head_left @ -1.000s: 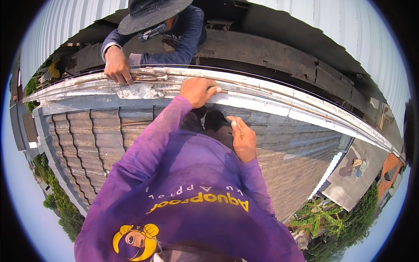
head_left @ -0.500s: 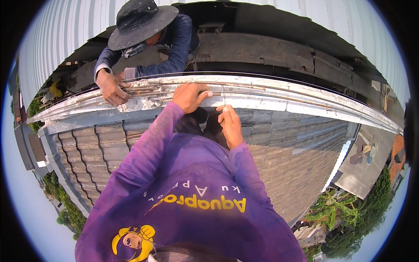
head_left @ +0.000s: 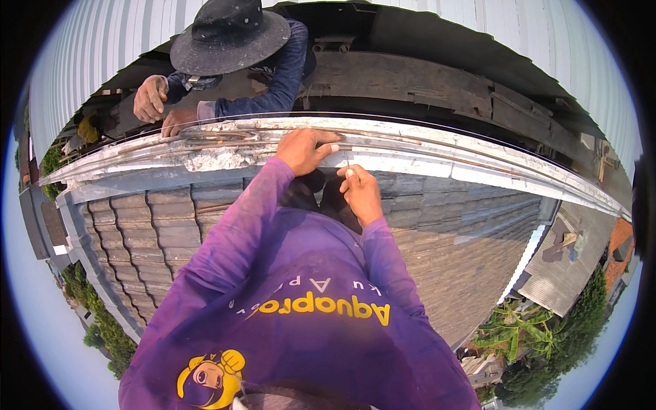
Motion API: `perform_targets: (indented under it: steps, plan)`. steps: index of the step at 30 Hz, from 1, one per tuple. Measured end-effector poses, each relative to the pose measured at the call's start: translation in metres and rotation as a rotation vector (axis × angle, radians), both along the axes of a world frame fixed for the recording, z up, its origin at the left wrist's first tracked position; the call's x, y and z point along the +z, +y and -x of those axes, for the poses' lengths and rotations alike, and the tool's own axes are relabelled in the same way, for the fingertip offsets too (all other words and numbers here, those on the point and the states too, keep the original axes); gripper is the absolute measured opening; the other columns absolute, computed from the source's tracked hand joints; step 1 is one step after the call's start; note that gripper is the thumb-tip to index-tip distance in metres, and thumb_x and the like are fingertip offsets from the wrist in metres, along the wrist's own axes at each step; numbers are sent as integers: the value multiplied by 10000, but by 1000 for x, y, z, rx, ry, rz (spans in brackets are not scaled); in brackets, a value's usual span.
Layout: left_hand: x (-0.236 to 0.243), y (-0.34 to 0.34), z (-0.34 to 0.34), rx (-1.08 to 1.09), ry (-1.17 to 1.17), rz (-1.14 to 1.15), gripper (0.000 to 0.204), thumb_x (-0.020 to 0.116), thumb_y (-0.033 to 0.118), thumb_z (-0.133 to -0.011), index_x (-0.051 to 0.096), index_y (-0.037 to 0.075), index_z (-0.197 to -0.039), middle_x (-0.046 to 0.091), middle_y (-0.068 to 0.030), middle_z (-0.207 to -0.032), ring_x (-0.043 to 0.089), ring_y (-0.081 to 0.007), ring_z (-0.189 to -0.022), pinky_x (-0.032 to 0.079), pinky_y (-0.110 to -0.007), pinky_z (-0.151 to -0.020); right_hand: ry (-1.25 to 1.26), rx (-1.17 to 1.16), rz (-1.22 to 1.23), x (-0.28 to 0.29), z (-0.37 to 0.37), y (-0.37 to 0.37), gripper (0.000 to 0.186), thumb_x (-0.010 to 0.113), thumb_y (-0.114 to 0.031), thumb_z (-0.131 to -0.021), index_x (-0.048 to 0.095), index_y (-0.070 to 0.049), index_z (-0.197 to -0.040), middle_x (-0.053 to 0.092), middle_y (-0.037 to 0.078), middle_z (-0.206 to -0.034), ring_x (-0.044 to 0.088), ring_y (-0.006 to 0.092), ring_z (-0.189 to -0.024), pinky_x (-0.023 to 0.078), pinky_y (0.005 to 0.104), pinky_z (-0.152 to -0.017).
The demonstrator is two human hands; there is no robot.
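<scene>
Several thin steel rods [head_left: 410,148] run lengthwise along the top of a narrow white wall [head_left: 471,167]. My left hand [head_left: 301,152] rests over the rods, with the index finger on the far side of one and the thumb on the near side. Just to the right, my right hand [head_left: 360,194] is closed in a pinch at the wall's near edge. A short thin wire [head_left: 347,158] rises from its fingertips toward the rods. Where the wire meets the rods is too small to make out.
Across the wall, another person in a dark brimmed hat [head_left: 229,37] leans in, one hand [head_left: 179,121] at the rods. A taut string [head_left: 410,119] follows the wall's far edge. Tiled roof [head_left: 437,232] slopes below me; corrugated metal sheets [head_left: 109,61] hang over the far side.
My left hand has shifted slightly right along the rods, and my right hand slightly left and down. The other person's one hand has lifted off the wall and moved back.
</scene>
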State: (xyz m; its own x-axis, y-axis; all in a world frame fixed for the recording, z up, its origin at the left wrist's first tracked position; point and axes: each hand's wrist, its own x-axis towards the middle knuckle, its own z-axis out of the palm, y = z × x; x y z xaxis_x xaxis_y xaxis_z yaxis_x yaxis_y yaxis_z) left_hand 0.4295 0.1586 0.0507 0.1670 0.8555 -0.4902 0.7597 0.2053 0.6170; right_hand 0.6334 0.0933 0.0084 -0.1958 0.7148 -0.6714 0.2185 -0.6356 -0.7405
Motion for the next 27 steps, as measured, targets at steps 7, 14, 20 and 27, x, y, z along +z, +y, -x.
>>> perform_targets:
  steps: [7,14,20,27]
  plan:
    - [5,-1,0,18,-42,10,380,709,347,-990,767,171,-1322,772,-166,-1238,726,-369,-1160,539,-445,-1029,-480,49,-442,32,3,2,167,573,-96,-1047,694,-134,-1156,689,131,-750,690,383,-733,499,497,-702]
    - [-3,-1,2,11,-81,16,387,708,302,-986,753,165,-1345,763,-153,-1276,719,-362,-1183,533,-446,-1046,-294,118,-400,25,8,5,171,558,-105,-1053,685,-138,-1163,707,131,-782,711,400,-814,510,501,-741]
    - [-1,-2,4,-4,-97,-8,380,703,265,-980,755,152,-1339,764,-144,-1281,715,-352,-1192,526,-434,-1056,-405,65,-493,5,13,-2,172,550,-101,-1069,688,-73,-1169,714,92,-770,690,222,-625,527,401,-663]
    - [-22,-13,14,16,-226,-119,385,718,272,-968,742,274,-1352,777,-126,-1226,730,-357,-1110,540,-459,-987,-355,-22,-381,27,27,12,147,570,-107,-1031,695,-67,-1098,739,128,-783,735,373,-794,530,487,-767]
